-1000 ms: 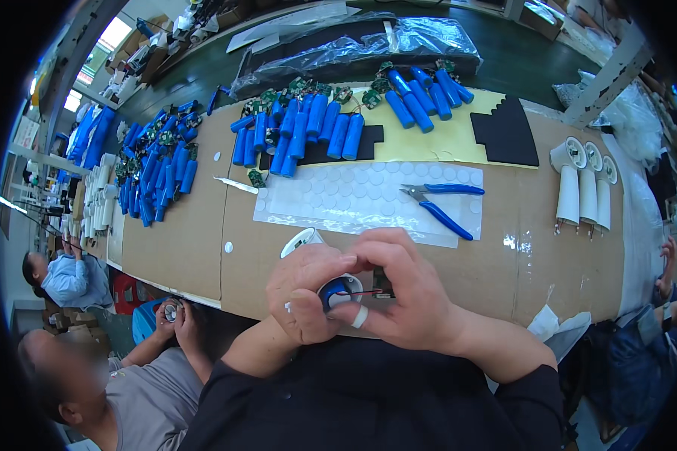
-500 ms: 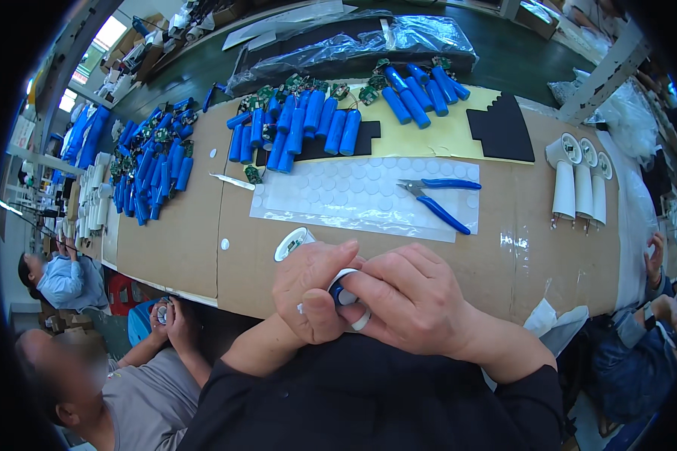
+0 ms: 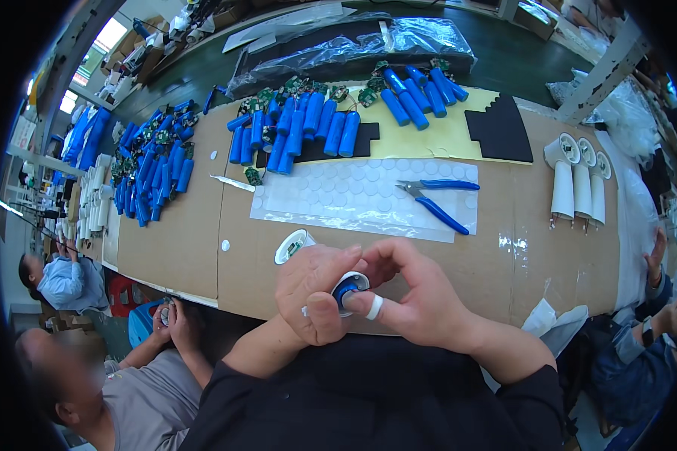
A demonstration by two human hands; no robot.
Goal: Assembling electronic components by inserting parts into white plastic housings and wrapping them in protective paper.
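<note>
Both my hands meet at the near edge of the brown table [image 3: 203, 233]. My left hand [image 3: 312, 289] wraps around a blue cylinder with a white rim [image 3: 348, 288], seen end-on. My right hand [image 3: 414, 293] presses on that rim with a white-taped thumb and its fingers curl over the top. Just beyond my left hand lies a white round cap [image 3: 289, 246]. Farther out, a clear sheet of white round stickers [image 3: 353, 197] carries blue-handled pliers [image 3: 438, 201].
Rows of blue cylinders [image 3: 301, 131] with green circuit boards fill the far side, more blue cylinders [image 3: 154, 177] at the left. Three white tubes [image 3: 579, 188] lie at the right, beside a black foam piece [image 3: 500, 131]. Tweezers [image 3: 232, 183] rest mid-table. Two people sit at lower left.
My hands have stayed at the table edge around the cylinder; the right thumb has shifted onto its rim. The view moved slightly.
</note>
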